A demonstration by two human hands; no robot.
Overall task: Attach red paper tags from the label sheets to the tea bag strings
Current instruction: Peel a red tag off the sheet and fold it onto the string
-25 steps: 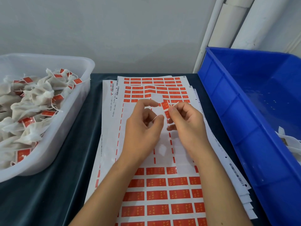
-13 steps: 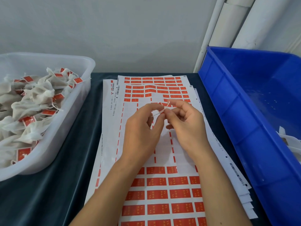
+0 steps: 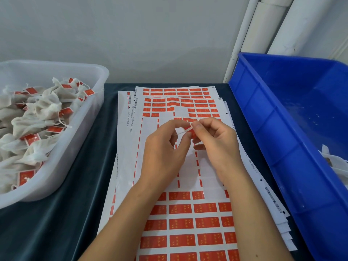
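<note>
Both hands meet above the middle of the stacked label sheets [image 3: 188, 225], which carry rows of red tags with a peeled bare patch in the centre. My left hand [image 3: 165, 153] pinches a thin white tea bag string [image 3: 181, 132] between thumb and forefinger. My right hand [image 3: 214, 142] pinches a small red paper tag [image 3: 192, 133] against that string. The tea bag itself is hidden behind the hands.
A clear plastic tub [image 3: 81, 129] at the left holds several tagged tea bags [image 3: 37, 117]. A large blue bin [image 3: 278, 140] stands at the right with a few white tea bags [image 3: 333, 161] in its near corner. Dark cloth [image 3: 79, 194] covers the table.
The hands have come closer together and lifted slightly toward the far rows; the right hand's fingers now press the red tag onto the string held by the left hand.
</note>
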